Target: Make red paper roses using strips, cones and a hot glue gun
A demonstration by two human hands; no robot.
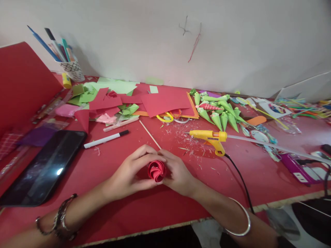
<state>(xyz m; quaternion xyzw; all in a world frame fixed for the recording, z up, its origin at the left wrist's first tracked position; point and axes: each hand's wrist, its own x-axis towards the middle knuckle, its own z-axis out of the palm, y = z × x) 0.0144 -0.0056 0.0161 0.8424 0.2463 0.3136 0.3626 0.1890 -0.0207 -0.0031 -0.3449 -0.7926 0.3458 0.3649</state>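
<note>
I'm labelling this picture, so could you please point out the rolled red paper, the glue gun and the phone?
Rolled red paper (157,171): head view, spiralled top.
Glue gun (208,135): head view, yellow body.
Phone (47,168): head view, screen.

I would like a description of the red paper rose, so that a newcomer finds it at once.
On the red tabletop, look toward the front middle, where the left hand and the right hand meet. The red paper rose is cupped between them. Unlike the flat red paper sheet farther back, it is rolled into a round spiral of overlapping layers.
</note>
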